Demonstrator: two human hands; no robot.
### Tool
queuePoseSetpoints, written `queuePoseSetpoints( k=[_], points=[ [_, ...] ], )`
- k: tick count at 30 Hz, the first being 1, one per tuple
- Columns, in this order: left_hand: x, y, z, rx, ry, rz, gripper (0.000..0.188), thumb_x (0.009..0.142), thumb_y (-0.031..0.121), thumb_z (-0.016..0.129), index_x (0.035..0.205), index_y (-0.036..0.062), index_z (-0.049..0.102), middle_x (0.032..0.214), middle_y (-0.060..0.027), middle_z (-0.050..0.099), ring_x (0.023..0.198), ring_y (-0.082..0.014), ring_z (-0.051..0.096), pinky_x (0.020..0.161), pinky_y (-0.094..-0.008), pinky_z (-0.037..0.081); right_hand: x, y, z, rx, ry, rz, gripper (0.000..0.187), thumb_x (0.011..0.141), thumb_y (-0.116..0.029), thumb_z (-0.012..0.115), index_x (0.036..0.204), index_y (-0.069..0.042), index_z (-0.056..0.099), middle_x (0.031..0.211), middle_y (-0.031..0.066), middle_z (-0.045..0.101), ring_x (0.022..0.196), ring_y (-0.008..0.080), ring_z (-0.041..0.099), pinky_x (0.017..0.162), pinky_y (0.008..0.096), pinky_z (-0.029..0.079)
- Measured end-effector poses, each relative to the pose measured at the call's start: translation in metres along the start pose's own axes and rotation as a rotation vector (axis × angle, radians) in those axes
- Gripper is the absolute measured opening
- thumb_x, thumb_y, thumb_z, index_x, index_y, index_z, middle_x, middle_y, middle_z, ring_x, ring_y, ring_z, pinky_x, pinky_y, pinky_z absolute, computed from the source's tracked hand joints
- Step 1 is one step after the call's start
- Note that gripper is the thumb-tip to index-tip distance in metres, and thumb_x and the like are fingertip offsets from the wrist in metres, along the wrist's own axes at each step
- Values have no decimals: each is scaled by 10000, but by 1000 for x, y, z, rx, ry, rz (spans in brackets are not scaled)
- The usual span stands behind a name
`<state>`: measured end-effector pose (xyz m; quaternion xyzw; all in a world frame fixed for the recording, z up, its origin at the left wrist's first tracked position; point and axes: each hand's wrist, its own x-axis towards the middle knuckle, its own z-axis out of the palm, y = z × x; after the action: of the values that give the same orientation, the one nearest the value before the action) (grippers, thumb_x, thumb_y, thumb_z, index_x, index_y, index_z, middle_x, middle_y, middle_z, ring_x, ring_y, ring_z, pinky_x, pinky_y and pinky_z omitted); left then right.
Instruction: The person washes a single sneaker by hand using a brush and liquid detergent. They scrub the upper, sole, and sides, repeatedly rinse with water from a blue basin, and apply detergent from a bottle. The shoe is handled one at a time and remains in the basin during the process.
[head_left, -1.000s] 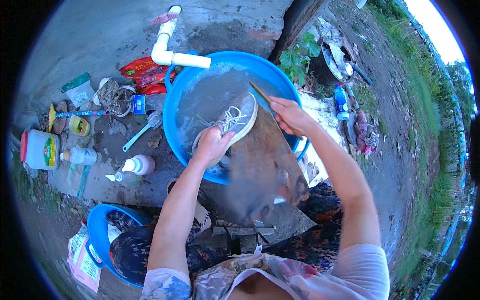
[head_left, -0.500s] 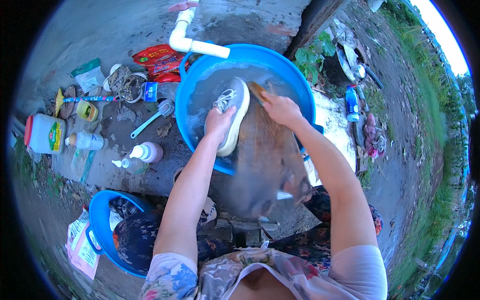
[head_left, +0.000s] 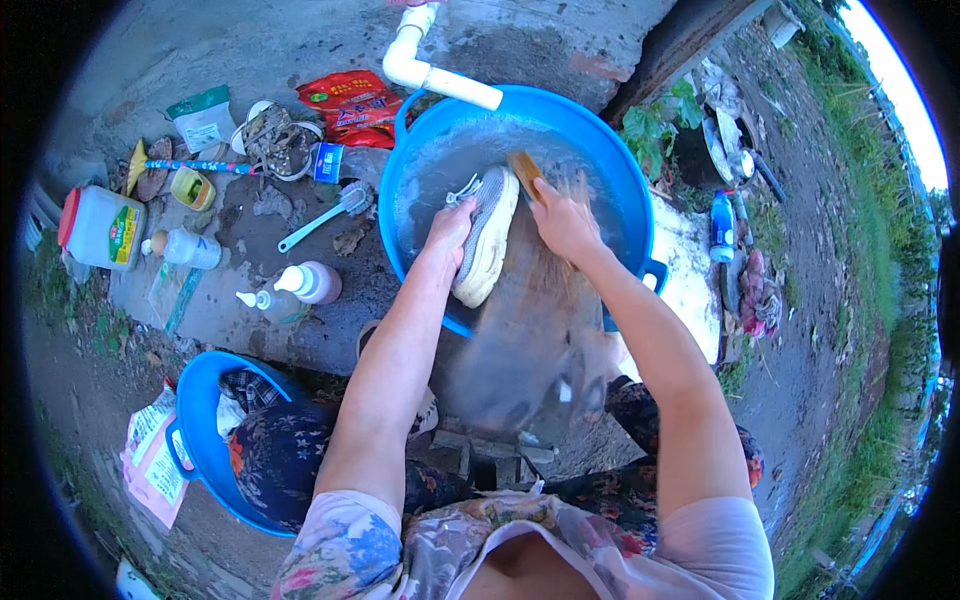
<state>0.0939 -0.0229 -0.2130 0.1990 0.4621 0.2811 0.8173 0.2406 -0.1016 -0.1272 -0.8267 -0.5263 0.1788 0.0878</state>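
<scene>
Over a big blue basin [head_left: 645, 195] of cloudy, foamy water [head_left: 425, 160], my left hand [head_left: 455, 232] grips a grey lace-up sneaker [head_left: 490, 225] with a thick off-white sole, its toe pointing away from me. Closed around a brown wooden-handled brush [head_left: 523, 168] is my right hand [head_left: 568, 222], just right of the shoe. The brush's bristles are not clear. Beneath both hands, a brownish wooden board [head_left: 530, 310] slants out of the basin toward me; its lower part is blurred.
A white pipe [head_left: 450, 83] juts over the basin's far rim. To the left lie a light-blue scrub brush [head_left: 322, 219], pump bottles [head_left: 312, 282], a red packet [head_left: 350, 108] and a lidded tub [head_left: 100, 230]. A blue bucket [head_left: 200, 400] holds cloth. At right stands a blue bottle [head_left: 722, 228].
The sneaker has rolled so that more of its sole side faces me, and my left hand has shifted on it. The brush in my right hand has turned more upright. The whole view has shifted slightly.
</scene>
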Motion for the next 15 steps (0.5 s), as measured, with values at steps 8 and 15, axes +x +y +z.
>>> queuePoseSetpoints(
  k=[8, 15],
  points=[
    [-44, 25, 16, 1155, 117, 464, 607, 759, 318, 677, 1212, -45, 500, 1113, -217, 607, 1043, -316, 589, 883, -376, 456, 3, 15, 0, -165, -22, 128, 443, 909, -330, 465, 1334, -205, 437, 1140, 221, 585, 1047, 385, 564, 900, 464, 446],
    [7, 11, -26, 416, 12, 341, 490, 830, 229, 634, 1252, 36, 479, 1078, -172, 617, 939, -279, 622, 794, -384, 503, -10, 24, 2, 213, -11, -61, 448, 902, -313, 492, 1301, -111, 481, 1130, 220, 586, 1031, 366, 570, 911, 431, 440]
  ],
)
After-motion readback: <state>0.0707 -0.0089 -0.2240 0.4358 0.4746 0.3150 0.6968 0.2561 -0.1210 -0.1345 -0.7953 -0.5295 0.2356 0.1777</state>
